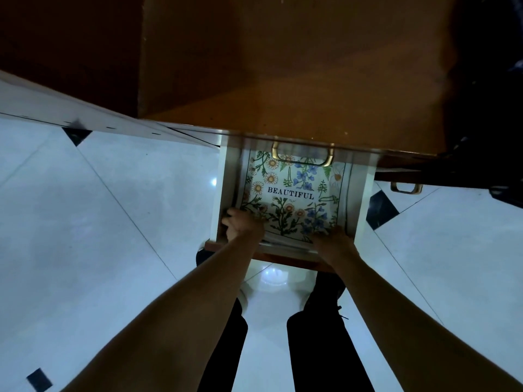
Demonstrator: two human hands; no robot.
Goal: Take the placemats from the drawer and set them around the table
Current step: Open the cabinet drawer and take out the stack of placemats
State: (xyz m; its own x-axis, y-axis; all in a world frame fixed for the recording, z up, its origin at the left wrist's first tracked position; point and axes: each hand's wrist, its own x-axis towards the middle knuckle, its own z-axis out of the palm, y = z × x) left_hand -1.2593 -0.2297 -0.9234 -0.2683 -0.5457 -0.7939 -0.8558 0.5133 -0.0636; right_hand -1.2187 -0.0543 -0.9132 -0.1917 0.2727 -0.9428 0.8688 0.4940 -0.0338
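A flower-printed placemat (291, 193) with the word BEAUTIFUL lies on top of a stack inside the pulled-out drawer (222, 193). My left hand (240, 226) grips the near left corner of the placemats, its fingers curled under the edge. At the near right corner, my right hand (332, 241) holds the same stack, fingertips tucked under it. The mats' near edge looks slightly lifted. How many mats lie below the top one is hidden.
A brown wooden cabinet top (283, 80) overhangs the drawer, with a brass handle (301, 155) above the mats. A second handle (406, 188) sits at the right. White tiled floor (113, 222) with black diamonds surrounds my legs (317, 349).
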